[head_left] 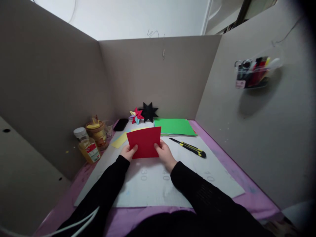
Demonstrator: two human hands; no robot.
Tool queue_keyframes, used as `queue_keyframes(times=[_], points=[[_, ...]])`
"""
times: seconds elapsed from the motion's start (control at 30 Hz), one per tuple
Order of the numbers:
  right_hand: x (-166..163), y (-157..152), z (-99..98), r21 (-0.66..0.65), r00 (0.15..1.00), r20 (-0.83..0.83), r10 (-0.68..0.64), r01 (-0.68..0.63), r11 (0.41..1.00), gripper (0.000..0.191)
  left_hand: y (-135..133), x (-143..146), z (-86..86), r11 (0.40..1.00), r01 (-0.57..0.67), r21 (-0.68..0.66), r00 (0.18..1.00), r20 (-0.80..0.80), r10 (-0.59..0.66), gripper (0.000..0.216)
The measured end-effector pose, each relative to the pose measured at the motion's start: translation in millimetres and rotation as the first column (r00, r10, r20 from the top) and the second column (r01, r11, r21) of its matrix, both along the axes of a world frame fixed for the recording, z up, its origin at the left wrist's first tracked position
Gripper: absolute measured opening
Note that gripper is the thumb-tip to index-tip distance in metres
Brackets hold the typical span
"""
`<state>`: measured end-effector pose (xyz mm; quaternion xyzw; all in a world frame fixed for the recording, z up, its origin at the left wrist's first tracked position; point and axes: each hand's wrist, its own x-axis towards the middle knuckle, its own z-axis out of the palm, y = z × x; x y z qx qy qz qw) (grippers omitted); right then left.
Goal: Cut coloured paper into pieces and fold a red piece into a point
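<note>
A sheet of red paper is held up between my two hands, above the white board. My left hand grips its lower left edge, thumb on the near face and fingers hidden behind. At the lower right edge my right hand pinches it the same way. Pieces of yellow paper lie on the board behind and left of the sheet. To the right of my right hand rests a yellow and black utility knife with its blade showing. A stack topped by green paper lies farther back.
A black paper star and a multicoloured paper star stand by the back panel. On the left are a black phone, a glue bottle and a tan cup. A clear holder of pens hangs on the right panel.
</note>
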<state>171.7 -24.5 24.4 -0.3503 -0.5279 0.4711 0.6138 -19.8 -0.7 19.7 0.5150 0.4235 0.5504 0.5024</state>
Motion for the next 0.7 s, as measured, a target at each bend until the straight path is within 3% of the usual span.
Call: queue_keyframes(times=[0.1,0.3,0.53,0.7], points=[[-2.3,-0.4,-1.1,-0.02,1.0,0.003,-0.005,0.005,1.0,0.03,0.7,2.1,-2.3,0.999,-0.018,-0.03,1.0,-0.006,0.018,0.056],[-0.7,-4.5,-0.2,0.097,0.994,0.084,-0.066,0.058,0.994,0.03,-3.8,3.1,4.9,0.999,-0.029,0.04,0.997,-0.075,0.032,0.055],[2.3,-7.8,1.9,0.172,0.973,0.188,-0.132,0.1,0.98,0.027,-2.2,-3.4,5.7,0.999,-0.025,0.033,0.994,-0.102,0.028,0.039],[27.7,13.1,7.8,0.071,0.936,0.145,-0.321,0.314,0.947,0.029,6.3,-5.3,-0.3,0.994,-0.107,-0.012,0.994,0.023,0.108,0.044]])
